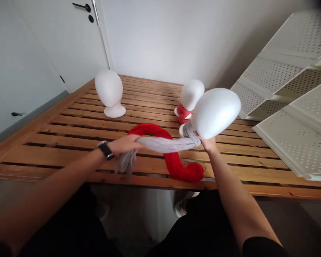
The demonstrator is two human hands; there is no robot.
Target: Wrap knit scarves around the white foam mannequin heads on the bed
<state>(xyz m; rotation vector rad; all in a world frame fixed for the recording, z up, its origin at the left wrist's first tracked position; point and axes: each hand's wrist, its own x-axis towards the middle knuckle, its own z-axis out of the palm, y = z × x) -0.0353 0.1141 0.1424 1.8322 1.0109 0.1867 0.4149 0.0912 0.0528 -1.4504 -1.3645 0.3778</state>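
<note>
On the slatted wooden table (69, 125), no writing is legible. The tilted foam head (215, 112) has a grey scarf (166, 144) around its neck. The right hand (207, 142) grips there; the left hand (125, 144) clasps the scarf's other end above a red scarf (176, 164).

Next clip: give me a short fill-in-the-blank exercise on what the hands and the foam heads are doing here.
1. The left hand pulls on a ____ scarf.
2. That scarf is wrapped around the neck of the tilted foam head, which the ____ hand holds.
3. The far foam head wears a ____ scarf around its neck.
4. The bare foam head stands upright on the wooden ____ table.

Missing words: grey; right; red; slatted
</note>
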